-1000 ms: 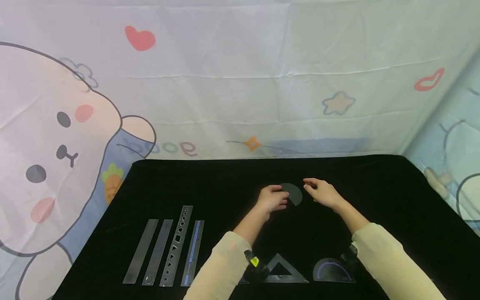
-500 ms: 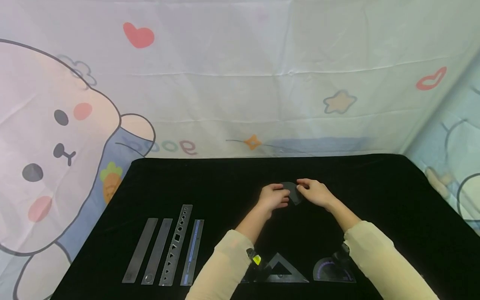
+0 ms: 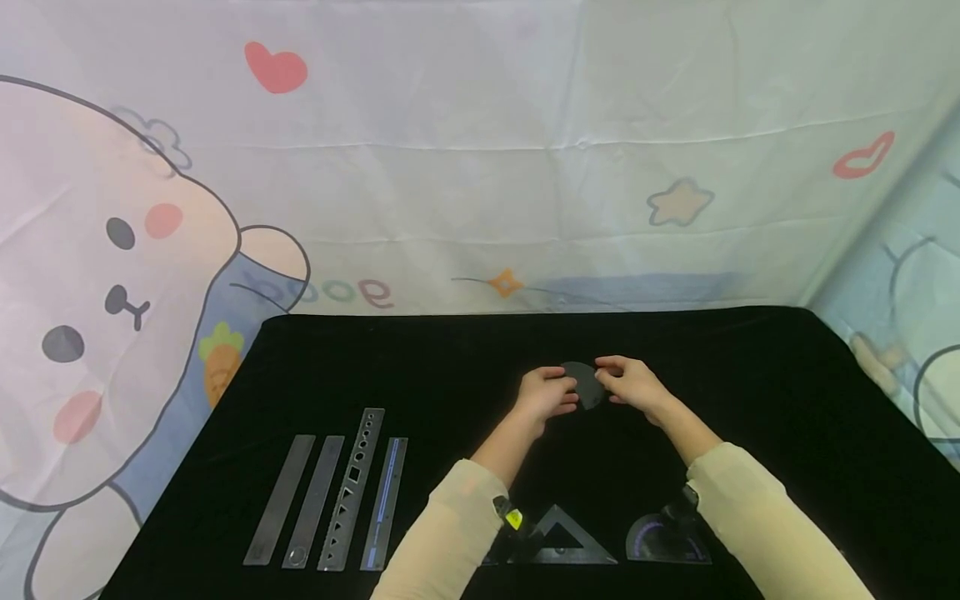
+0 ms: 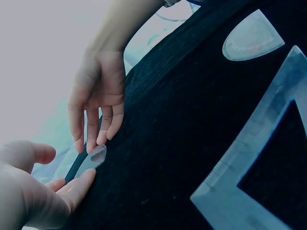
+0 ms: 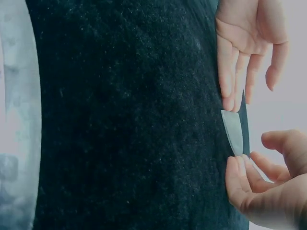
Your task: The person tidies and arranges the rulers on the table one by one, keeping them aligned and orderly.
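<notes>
Toward the back of the black cloth lies a clear, rounded plastic plate (image 3: 582, 385), shaped like a protractor; no markings show on it. My left hand (image 3: 543, 396) is at its left edge, fingers fairly straight and fingertips at the rim. On the opposite edge, my right hand (image 3: 632, 386) has its fingertips against the plate, thumb held apart from the fingers in the right wrist view. The plate's edge (image 5: 233, 132) shows between both sets of fingertips there. The left wrist view also has the plate (image 4: 98, 155) between the hands, partly covered by fingers.
Several straight rulers (image 3: 352, 492) stand in a row at the left, one with cut-out shapes. Near the front are a clear set square (image 3: 588, 546) and a protractor with purple markings (image 3: 652, 542), partly behind the right wrist. A printed curtain (image 3: 450, 192) hangs behind.
My right hand has moved left to the plate's right edge. The plate has turned slightly between the hands. My left hand has stayed almost in place.
</notes>
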